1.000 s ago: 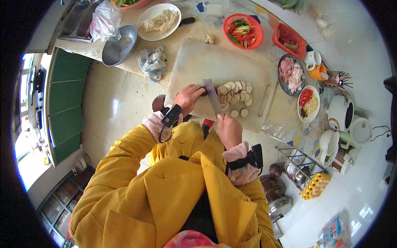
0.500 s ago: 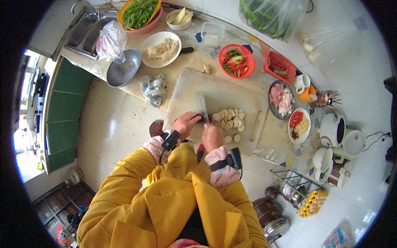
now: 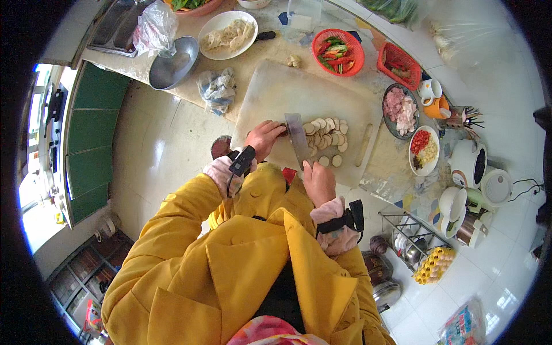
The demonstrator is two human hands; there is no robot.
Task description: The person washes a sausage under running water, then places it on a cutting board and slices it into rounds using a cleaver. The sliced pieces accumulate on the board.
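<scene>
My right hand [image 3: 320,183] is closed on the near end of a cleaver [image 3: 296,137], its broad blade pointing away from me over a white cutting board [image 3: 276,86]. Left of the blade, my left hand [image 3: 264,138] has its fingers bent around a dark-skinned piece [image 3: 283,130], mostly hidden, whose kind I cannot make out. Pale round slices [image 3: 329,138] with thin dark edges lie overlapping just right of the blade. Two single slices [image 3: 330,161] lie nearer to me, close to my right hand.
Beyond the board are a crumpled cloth [image 3: 217,91], a metal bowl [image 3: 173,63], a white plate of pale strips [image 3: 228,35] and a red basket of cut peppers [image 3: 338,53]. On the right stand a plate of meat [image 3: 399,111] and a plate of chopped red and pale bits [image 3: 424,150].
The cleaver has swung right, away from my left hand, and now shows its flat side. My right hand has shifted right and nearer. The whole view has tilted, so the counter sits higher.
</scene>
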